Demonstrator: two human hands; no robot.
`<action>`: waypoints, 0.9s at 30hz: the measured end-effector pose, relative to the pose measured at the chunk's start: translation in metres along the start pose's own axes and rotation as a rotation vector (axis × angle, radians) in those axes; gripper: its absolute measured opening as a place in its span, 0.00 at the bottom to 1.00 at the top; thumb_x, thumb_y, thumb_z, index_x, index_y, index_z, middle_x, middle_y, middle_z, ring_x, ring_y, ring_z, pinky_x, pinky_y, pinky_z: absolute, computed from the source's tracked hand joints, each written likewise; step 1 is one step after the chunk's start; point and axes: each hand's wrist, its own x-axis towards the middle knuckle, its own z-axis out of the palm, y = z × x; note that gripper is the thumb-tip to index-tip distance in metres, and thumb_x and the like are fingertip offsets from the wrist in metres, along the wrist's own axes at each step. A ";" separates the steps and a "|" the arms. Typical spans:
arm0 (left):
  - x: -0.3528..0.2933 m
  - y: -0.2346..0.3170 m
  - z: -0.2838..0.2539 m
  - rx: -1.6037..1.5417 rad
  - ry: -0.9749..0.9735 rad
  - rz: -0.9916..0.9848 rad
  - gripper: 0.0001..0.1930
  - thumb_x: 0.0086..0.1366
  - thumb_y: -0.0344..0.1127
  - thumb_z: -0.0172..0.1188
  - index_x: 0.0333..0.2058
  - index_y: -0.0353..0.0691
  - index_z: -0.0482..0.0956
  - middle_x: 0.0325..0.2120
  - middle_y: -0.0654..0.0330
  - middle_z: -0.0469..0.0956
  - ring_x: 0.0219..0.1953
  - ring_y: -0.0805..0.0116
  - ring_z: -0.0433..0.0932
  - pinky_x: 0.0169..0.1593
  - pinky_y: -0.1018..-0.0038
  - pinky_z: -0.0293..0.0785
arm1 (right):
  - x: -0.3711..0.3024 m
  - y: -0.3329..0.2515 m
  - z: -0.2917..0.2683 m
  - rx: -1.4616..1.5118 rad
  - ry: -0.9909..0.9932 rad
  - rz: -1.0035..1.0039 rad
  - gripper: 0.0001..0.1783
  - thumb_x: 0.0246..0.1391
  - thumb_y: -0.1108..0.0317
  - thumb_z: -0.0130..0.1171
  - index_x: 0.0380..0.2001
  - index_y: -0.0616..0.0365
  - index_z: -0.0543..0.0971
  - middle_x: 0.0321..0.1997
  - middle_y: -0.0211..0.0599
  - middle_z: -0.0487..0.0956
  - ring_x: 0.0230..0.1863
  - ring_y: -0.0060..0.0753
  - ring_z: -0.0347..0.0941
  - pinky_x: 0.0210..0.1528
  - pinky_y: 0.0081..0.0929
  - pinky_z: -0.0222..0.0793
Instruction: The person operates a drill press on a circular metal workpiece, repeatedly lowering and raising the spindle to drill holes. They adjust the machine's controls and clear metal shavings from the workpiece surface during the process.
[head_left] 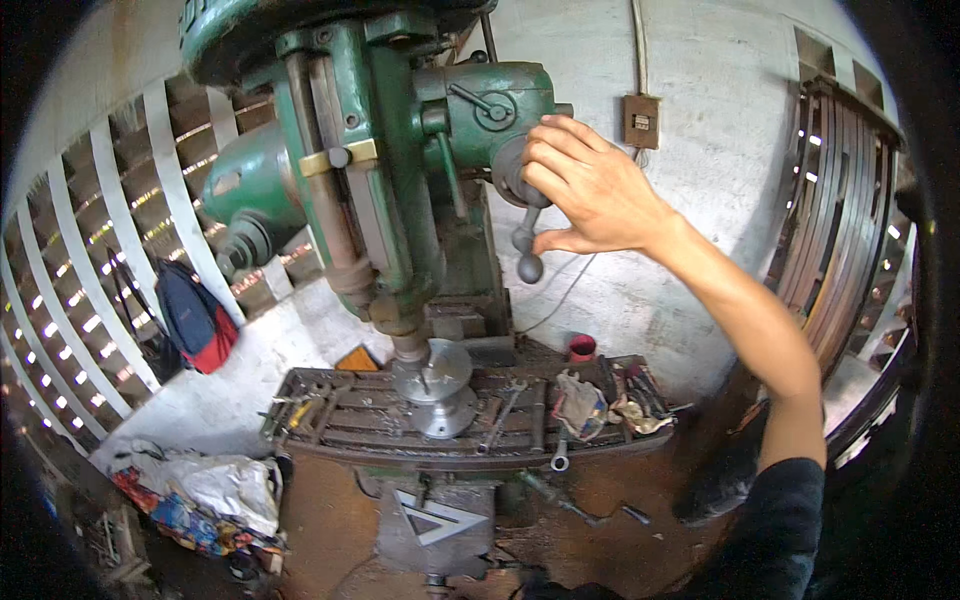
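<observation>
My right hand [598, 190] reaches up from the lower right, fingers curled over a dark ball-ended crank handle [529, 240] on the side of a green milling machine [400, 170]. Its thumb points down along the handle, towards the lower ball. Below, the machine's spindle [400, 325] comes down to a shiny round metal part [445, 368] with a lower flange [441, 418] on the slotted table [350, 420]. The tool tip where they meet is too small to make out. My left hand is out of view.
Wrenches [503, 412], a crumpled rag [580, 405] and loose tools [640, 390] lie on the table; a red cup [581, 348] stands at its back edge. A backpack [195, 315] hangs at left above crumpled sheeting [215, 490]. A switch box [641, 121] is on the wall.
</observation>
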 end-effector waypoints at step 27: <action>-0.165 0.693 -0.087 0.957 0.638 2.074 0.27 0.55 0.32 0.57 0.56 0.43 0.72 0.67 0.55 0.60 0.71 0.53 0.53 0.73 0.52 0.44 | 0.023 -0.019 0.004 -0.094 0.030 0.253 0.26 0.31 0.48 0.73 0.28 0.53 0.74 0.28 0.35 0.75 0.38 0.39 0.72 0.38 0.38 0.70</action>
